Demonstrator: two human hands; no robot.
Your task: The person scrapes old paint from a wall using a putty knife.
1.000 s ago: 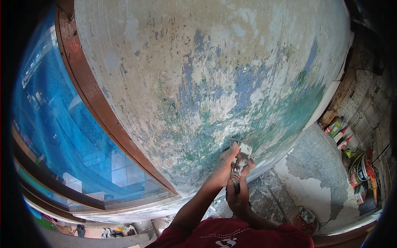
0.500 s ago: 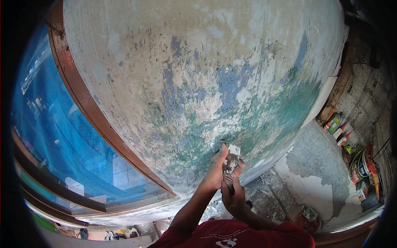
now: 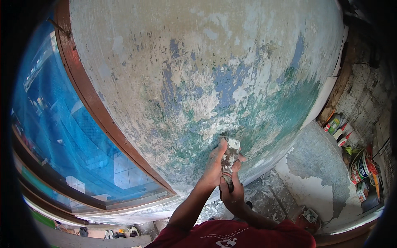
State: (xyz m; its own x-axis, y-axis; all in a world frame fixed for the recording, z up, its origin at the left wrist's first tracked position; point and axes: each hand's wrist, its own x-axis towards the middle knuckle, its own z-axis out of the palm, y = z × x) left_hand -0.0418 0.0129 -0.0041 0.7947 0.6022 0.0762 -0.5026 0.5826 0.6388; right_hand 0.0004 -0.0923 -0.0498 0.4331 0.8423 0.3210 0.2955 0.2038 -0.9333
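A paint scraper [image 3: 229, 153], its blade spotted with white residue, rests with its edge against the peeling wall [image 3: 206, 49]. My left hand [image 3: 213, 165] grips the scraper's blade part from the left, thumb pointing up along it. Lower down, my right hand [image 3: 233, 193] is closed around the handle, with some fingers reaching up the right side. Around the blade the wall shows patches of green, blue-violet and whitish paint. My fingers partly cover the scraper's middle.
A brown-framed window [image 3: 91, 95] with blue sheeting behind it borders the wall at left. Flakes litter the floor [image 3: 264, 194] below. At right, bottles [image 3: 335, 126] and a paint bucket [image 3: 359, 168] stand by a rough wall; a red container [image 3: 310, 219] sits lower right.
Both hands and the scraper have shifted slightly upward along the wall. The grip looks the same.
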